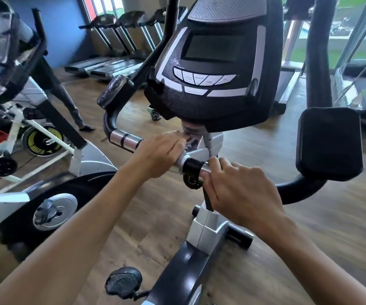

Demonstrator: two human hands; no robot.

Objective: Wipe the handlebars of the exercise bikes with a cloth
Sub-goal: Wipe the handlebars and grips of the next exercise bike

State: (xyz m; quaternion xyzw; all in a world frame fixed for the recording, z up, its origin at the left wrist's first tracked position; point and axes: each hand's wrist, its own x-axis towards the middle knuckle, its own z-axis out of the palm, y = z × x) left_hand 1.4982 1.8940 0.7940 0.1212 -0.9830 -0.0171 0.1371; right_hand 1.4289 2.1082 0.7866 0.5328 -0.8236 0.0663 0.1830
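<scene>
Both hands are on the handlebar [126, 138] of the exercise bike [201, 230], just under the console [210, 69]. The left hand [159, 154] wraps its curled fingers over the bar near the centre clamp, beside the chrome pulse sensor on the bar's left part. A pale bit of material shows at the edge of this hand, against the bar — it may be the cloth, but I cannot tell for sure. The right hand [241, 190] grips the bar on the other side of the black clamp ring, fingers curled around a short chrome section. The two hands are near each other but apart, with the ring between them.

The handlebar bends upward at both ends: the left end carries a black elbow pad [115, 91], and the right end carries a larger one [329, 143] (square, dark). Below the hands stands the grey post of the bike, and at the bottom edge a black pedal [123, 282] is seen.

On the wooden floor [309, 227] at the left stand other exercise bikes — one with a yellow-marked flywheel [42, 140]. Treadmills [111, 62] stand along the far blue wall.
</scene>
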